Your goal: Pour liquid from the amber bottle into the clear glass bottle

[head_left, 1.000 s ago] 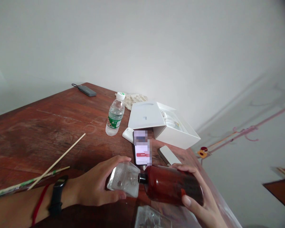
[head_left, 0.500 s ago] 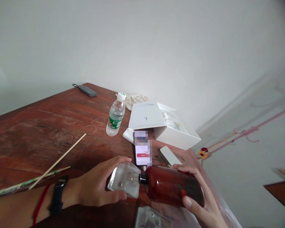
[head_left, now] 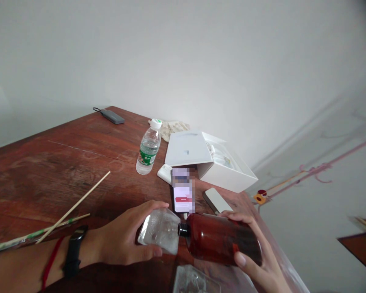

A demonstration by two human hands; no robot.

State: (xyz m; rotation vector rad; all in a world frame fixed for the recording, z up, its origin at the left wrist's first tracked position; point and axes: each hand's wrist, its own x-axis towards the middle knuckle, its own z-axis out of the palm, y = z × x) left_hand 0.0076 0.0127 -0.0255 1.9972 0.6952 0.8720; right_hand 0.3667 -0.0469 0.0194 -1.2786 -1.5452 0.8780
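My left hand point(head_left: 122, 240), with a black watch and a red string at the wrist, is wrapped round a clear square container point(head_left: 160, 231) tilted on its side. My right hand point(head_left: 262, 260) grips a dark red-brown bottle point(head_left: 222, 240) lying nearly level, its black neck pressed into the container's mouth. Both are held just above the wooden table point(head_left: 64, 162), near its front right corner.
Behind the hands lie a phone point(head_left: 183, 194) with a lit screen, a white device point(head_left: 216, 200), an open white box point(head_left: 213, 160), a water bottle point(head_left: 148, 147), a cloth point(head_left: 171, 127) and a grey power bank point(head_left: 112, 116). Thin sticks point(head_left: 73, 207) lie at the left. A clear piece point(head_left: 192, 280) sits below the bottle.
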